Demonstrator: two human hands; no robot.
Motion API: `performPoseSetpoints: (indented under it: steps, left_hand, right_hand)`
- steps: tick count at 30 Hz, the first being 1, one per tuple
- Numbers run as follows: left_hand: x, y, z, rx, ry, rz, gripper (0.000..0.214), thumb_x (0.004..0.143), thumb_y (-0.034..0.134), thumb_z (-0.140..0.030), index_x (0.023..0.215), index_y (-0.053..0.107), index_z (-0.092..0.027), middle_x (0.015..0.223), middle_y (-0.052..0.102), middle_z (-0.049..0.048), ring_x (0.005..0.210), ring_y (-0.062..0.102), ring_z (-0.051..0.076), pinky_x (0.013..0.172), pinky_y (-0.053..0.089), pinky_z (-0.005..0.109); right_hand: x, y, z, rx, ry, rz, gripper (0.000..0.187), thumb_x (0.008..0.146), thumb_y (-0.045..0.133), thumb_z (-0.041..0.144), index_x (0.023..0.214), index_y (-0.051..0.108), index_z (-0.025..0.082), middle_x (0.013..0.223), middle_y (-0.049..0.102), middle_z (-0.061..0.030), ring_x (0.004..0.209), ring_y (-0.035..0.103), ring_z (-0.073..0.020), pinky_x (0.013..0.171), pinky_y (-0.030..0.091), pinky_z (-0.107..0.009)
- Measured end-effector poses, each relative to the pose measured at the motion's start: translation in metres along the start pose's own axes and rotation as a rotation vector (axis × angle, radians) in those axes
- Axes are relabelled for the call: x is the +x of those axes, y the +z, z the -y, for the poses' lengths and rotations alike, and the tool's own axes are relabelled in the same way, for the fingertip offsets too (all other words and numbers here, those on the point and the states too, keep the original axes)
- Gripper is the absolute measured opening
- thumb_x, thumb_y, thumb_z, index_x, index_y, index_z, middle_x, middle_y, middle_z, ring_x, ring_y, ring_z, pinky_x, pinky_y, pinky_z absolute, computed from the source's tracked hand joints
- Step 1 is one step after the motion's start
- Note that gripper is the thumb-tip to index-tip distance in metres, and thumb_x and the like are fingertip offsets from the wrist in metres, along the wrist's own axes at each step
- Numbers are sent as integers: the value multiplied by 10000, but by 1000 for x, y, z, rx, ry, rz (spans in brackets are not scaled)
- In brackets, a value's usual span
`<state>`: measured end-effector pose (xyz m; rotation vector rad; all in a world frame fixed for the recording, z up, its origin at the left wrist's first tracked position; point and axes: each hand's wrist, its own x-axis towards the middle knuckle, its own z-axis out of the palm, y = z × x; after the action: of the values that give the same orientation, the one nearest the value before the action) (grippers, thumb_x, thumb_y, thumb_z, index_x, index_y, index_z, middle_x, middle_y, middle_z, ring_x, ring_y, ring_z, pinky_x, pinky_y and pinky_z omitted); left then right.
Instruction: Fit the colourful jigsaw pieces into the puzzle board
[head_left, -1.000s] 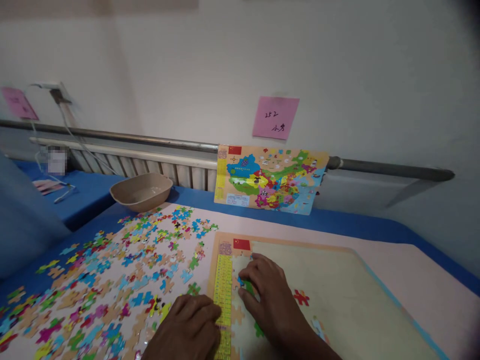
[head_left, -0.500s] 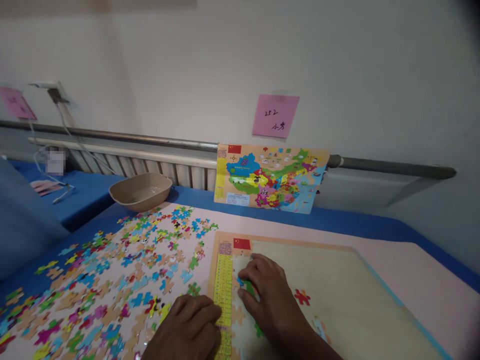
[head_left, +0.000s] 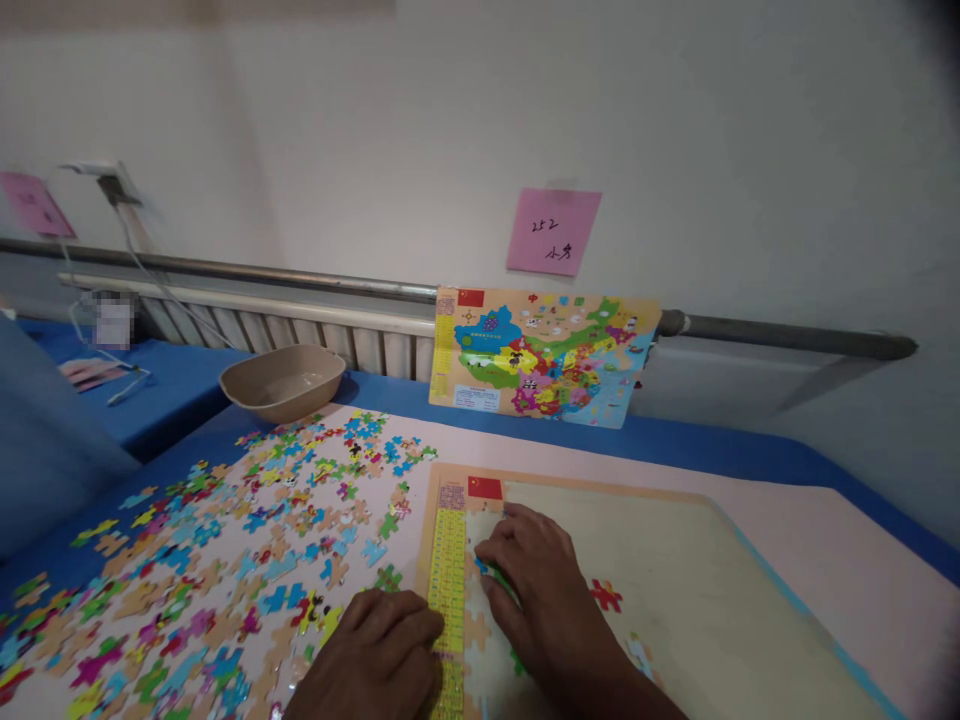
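At the far left, a pink note (head_left: 36, 204) sticks to the wall above a pipe (head_left: 300, 277), with a plug (head_left: 114, 188) in a socket just to its right. A tan basin (head_left: 300, 400) rests on the blue tabletop (head_left: 780, 450), near the radiator (head_left: 367, 348). In front of it, loose puzzle pieces (head_left: 281, 566) of many colours lie scattered over a pink sheet (head_left: 817, 550), some spilling past its left edge onto the blue. The left hand (head_left: 371, 655) lies beside the nearest pieces, fingers curled together, their tips at the yellow printed strip of the board (head_left: 720, 620); whether anything is under them cannot be told. Tan pieces (head_left: 475, 630) line the strip's right side. The right hand (head_left: 536, 590) rests over the board's left part, fingers bent, a narrow gap between thumb and forefinger; a green piece (head_left: 501, 576) shows there, but whether it is gripped cannot be told. Behind the board, a map (head_left: 544, 358) stands propped against the pipe, below a second note (head_left: 553, 232). Right of the right hand, a red piece (head_left: 607, 596) and a pale piece (head_left: 640, 655) lie apart on the board.
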<state>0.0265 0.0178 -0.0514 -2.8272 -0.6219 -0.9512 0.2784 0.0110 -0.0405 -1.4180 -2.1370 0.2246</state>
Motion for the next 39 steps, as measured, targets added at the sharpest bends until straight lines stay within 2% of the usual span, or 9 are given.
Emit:
performPoseSetpoints:
  steps: [3, 7, 13, 19, 23, 27, 32, 36, 39]
  left_hand:
    - [-2, 10, -4, 2, -43, -90, 301, 1116, 428, -234, 881, 616, -215, 1061, 775, -18, 987, 661, 163, 852, 469, 328]
    - [-4, 21, -7, 6, -70, -143, 332, 1107, 393, -178, 854, 605, -209, 1004, 764, -7, 961, 654, 168, 831, 449, 343]
    - [-3, 11, -4, 20, -33, -37, 174, 1061, 572, -219, 894, 616, -204, 1064, 768, -10, 999, 662, 167, 861, 467, 332]
    - [-1, 2, -2, 6, -19, 26, 176, 1075, 565, -269, 928, 634, -202, 1093, 774, 2, 1020, 673, 170, 854, 489, 324]
    - [-1, 1, -2, 4, -10, 36, 183, 1075, 577, -314, 940, 635, -205, 1113, 776, -7, 1032, 675, 171, 858, 481, 329]
    - [-3, 6, -4, 13, -35, -29, 181, 1062, 589, -284, 903, 631, -209, 1080, 777, -6, 1019, 663, 169, 865, 470, 333]
    - [-1, 1, -1, 0, -7, 47, 184, 1061, 593, -344, 932, 626, -217, 1114, 767, -5, 1029, 660, 178, 866, 473, 322]
    - [2, -4, 2, 2, 27, 33, 181, 1075, 546, -293, 931, 628, -219, 1088, 774, -8, 1019, 660, 168, 853, 487, 306]
    - [3, -4, 2, 14, 17, 9, 232, 1090, 528, -326, 910, 629, -219, 1073, 776, -14, 1006, 662, 162, 841, 495, 308]
  right_hand:
    - [-2, -3, 0, -68, -98, 5, 331, 925, 473, 56, 1124, 667, 235, 1138, 622, -96, 1362, 435, -363, 1125, 270, -679]
    - [-5, -1, -2, -110, -116, 34, 439, 870, 478, 16, 1184, 680, 248, 1137, 631, -89, 1369, 450, -373, 1110, 271, -707]
    - [-8, 5, -7, -149, -158, 35, 469, 864, 502, 30, 1234, 687, 248, 1165, 636, -105, 1358, 467, -387, 1100, 272, -732]
    - [-5, 3, -7, -142, -157, 25, 485, 837, 506, 25, 1221, 691, 257, 1143, 647, -94, 1348, 492, -390, 1082, 305, -728]
    - [-6, 4, -7, -168, -167, 43, 467, 823, 499, 3, 1180, 693, 235, 1135, 642, -102, 1340, 494, -403, 1067, 316, -731]
    - [-7, 5, -7, -162, -184, 10, 494, 836, 496, 9, 1230, 668, 251, 1150, 634, -96, 1354, 479, -392, 1081, 296, -723]
    - [-5, 1, -8, -130, -145, -36, 343, 948, 453, 59, 1186, 639, 222, 1138, 650, -87, 1349, 478, -367, 1081, 318, -680]
    - [-4, -2, -8, -141, -117, -56, 281, 953, 459, 69, 1113, 643, 210, 1112, 657, -82, 1339, 485, -369, 1087, 305, -680]
    - [-5, -3, -5, -135, -109, -23, 263, 967, 467, 73, 1101, 646, 212, 1121, 657, -79, 1348, 483, -364, 1102, 297, -674]
